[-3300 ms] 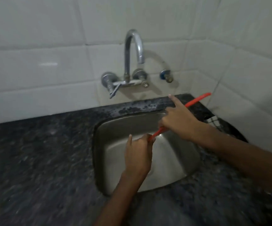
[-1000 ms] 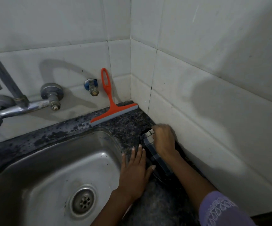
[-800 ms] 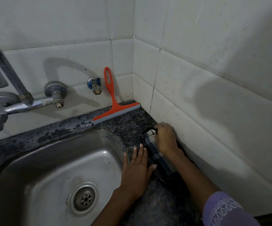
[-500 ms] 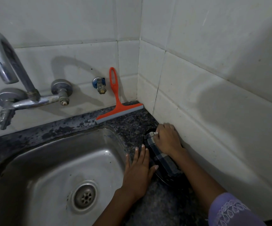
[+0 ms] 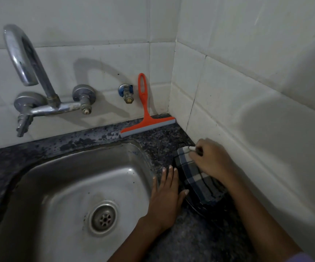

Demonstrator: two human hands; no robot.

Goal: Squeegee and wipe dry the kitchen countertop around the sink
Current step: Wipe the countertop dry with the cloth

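An orange squeegee (image 5: 145, 118) leans against the back wall tiles, its grey blade resting on the dark speckled countertop (image 5: 164, 140) behind the steel sink (image 5: 73, 186). A dark checked cloth (image 5: 194, 176) lies on the counter to the right of the sink, beside the side wall. My right hand (image 5: 211, 159) is closed on the cloth's far end. My left hand (image 5: 166, 197) rests flat with fingers apart on the sink's right rim, beside the cloth and holding nothing.
A curved metal tap (image 5: 30, 72) and a small blue-capped valve (image 5: 126, 93) stick out of the back wall. White tiled walls meet in a corner just behind the squeegee. A dark wire object lies under the cloth.
The squeegee, earlier held in both hands over the sink, now leans against the wall. My right hand has closed on the cloth; the view has shifted slightly left.
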